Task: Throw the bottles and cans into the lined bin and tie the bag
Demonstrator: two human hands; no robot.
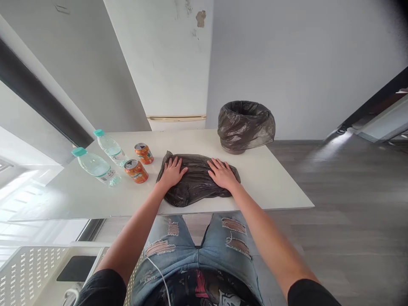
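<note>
A black plastic bag (199, 180) lies crumpled and flattened on the white table (270, 182), close to its front edge. My left hand (172, 172) rests palm down on the bag's left part, fingers spread. On the right part, my right hand (223, 173) lies flat with its fingers stretched out too. Neither hand grips the bag. Behind it on the right stands a bin (246, 125) lined with another black bag, which is folded over its rim and hangs down outside.
Left of the bag stand two orange drink cans (136, 171). Beyond them are two clear bottles with green caps (97, 168). A white refrigerator (165, 63) is behind the table. At lower left, a pale perforated surface (32, 272) carries a dark flat object (77, 268).
</note>
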